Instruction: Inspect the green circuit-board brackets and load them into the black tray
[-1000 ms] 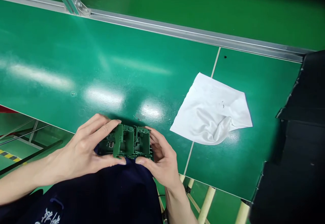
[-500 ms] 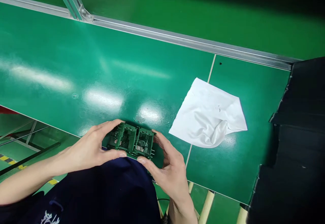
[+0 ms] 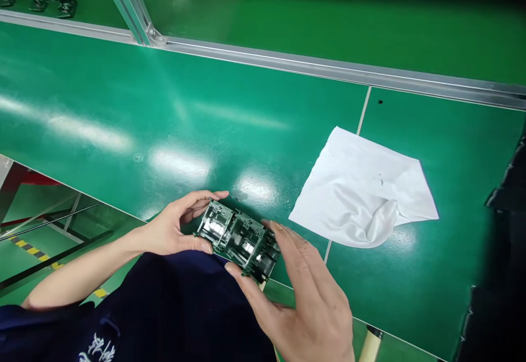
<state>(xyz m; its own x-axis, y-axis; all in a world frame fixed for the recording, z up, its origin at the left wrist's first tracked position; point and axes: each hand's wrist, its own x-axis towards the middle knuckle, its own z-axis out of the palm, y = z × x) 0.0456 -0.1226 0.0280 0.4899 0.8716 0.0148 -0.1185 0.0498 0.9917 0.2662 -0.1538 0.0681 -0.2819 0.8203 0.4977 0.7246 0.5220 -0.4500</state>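
Observation:
A green circuit board panel [image 3: 238, 240] with small components is held between both hands just above the near edge of the green table [image 3: 164, 115]. My left hand [image 3: 176, 225] pinches its left end, thumb below and fingers above. My right hand [image 3: 304, 296] grips its right end with thumb underneath and fingers over the top. The board is tilted, its right end lower and nearer to me.
A crumpled white cloth [image 3: 365, 192] lies on the table to the right of the board. An aluminium rail [image 3: 329, 72] runs along the table's far side with a slanted strut [image 3: 131, 6]. Black trays [image 3: 509, 197] stand at the right edge.
The board has turned clockwise and tipped so its shiny parts face up. My right hand has shifted further toward me and to the right. The camera has panned slightly left.

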